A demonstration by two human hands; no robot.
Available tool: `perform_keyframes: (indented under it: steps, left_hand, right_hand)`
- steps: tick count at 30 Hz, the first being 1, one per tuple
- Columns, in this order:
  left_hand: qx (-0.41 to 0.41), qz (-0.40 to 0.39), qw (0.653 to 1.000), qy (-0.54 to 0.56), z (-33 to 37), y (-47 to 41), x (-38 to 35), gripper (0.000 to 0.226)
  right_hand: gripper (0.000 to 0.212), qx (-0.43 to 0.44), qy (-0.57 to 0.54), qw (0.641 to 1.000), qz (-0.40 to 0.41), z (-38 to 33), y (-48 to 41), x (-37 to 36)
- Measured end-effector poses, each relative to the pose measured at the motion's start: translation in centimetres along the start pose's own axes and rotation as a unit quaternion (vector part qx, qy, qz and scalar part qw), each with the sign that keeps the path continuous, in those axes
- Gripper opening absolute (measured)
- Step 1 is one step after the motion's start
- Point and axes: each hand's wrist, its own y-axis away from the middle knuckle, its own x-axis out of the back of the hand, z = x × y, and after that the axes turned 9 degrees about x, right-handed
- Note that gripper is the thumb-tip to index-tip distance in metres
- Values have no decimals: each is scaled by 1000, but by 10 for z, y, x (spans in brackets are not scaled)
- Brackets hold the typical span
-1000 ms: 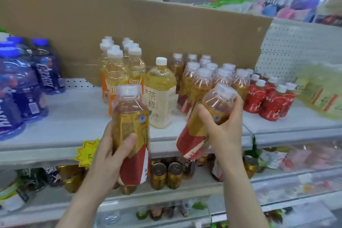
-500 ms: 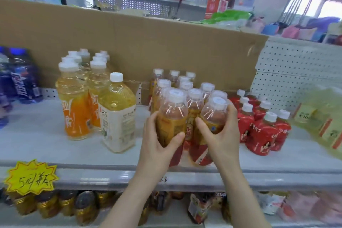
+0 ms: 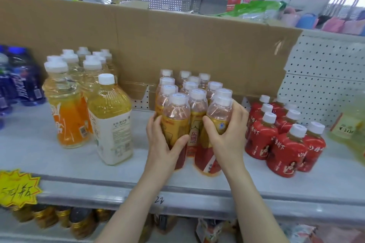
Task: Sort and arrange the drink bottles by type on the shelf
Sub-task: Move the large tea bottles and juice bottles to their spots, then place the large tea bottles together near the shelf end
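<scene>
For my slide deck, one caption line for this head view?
Left hand and right hand each grip a gold-and-red bottle at the front of its group on the shelf.

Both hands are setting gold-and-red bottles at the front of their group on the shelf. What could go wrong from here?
1. The bottle in the right hand looks tilted, its base near the shelf's front edge; let go like that, it might tip or roll off.
2. The left hand holds its bottle tight against the packed gold-and-red group; a nudge could topple neighbours.
3. The red-labelled bottles stand beside the right wrist, which could clip them when pulling back.
</scene>
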Motion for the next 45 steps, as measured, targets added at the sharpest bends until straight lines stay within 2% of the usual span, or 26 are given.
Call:
perform_keyframes:
  steps: [5, 10, 13, 19, 22, 24, 25, 28, 30, 32, 34, 39, 43, 45]
  left_hand:
    - [15, -6, 1000, 22, -12, -9, 2, 97]
    - [27, -21, 999, 5, -11, -9, 3, 97]
    - [28, -31, 999, -8, -8, -7, 6, 97]
    - [24, -61, 993, -100, -1, 9, 35, 80]
    - [-1, -78, 991, -109, 0, 26, 69, 60]
    - [-26, -34, 995, -93, -2, 33, 102, 40]
    - [-34, 8, 996, -84, -4, 36, 119, 31]
    - [-23, 122, 992, -39, -14, 35, 173, 22]
    - [-4, 155, 988, -16, -24, 27, 206, 26]
    - [16, 172, 985, -5, -37, 12, 232, 31]
    - [43, 164, 985, -21, -51, -5, 251, 34]
    - [99, 78, 987, -100, -68, -51, 268, 66]
    - [109, 28, 987, -112, -68, -80, 253, 76]
    - [105, 21, 987, -115, -71, -88, 248, 74]
  right_hand:
    - [70, 32, 14, 999, 8, 6, 2, 1]
    - [87, 36, 6, 999, 11, 2, 11, 6]
    - [82, 49, 45, 998, 4, -1, 12, 7]
    - [76, 30, 113, 993, -15, -9, 9, 16]
    - [66, 31, 160, 985, 59, -34, 10, 11]
    - [56, 65, 139, 982, 106, -64, 14, -3]
    - [53, 79, 120, 984, 103, -81, 16, -14]
    - [53, 91, 43, 994, 29, -125, 26, -62]
    - [69, 55, 12, 997, -58, -145, 34, -97]
    - [94, -26, -33, 988, -147, -154, 41, -130]
    - [109, -101, -71, 978, -166, -156, 47, -155]
    - [93, -172, -65, 977, -105, -154, 54, -173]
    - [85, -178, -51, 978, -91, -162, 62, -167]
    - [86, -185, -43, 978, -89, -167, 65, -163]
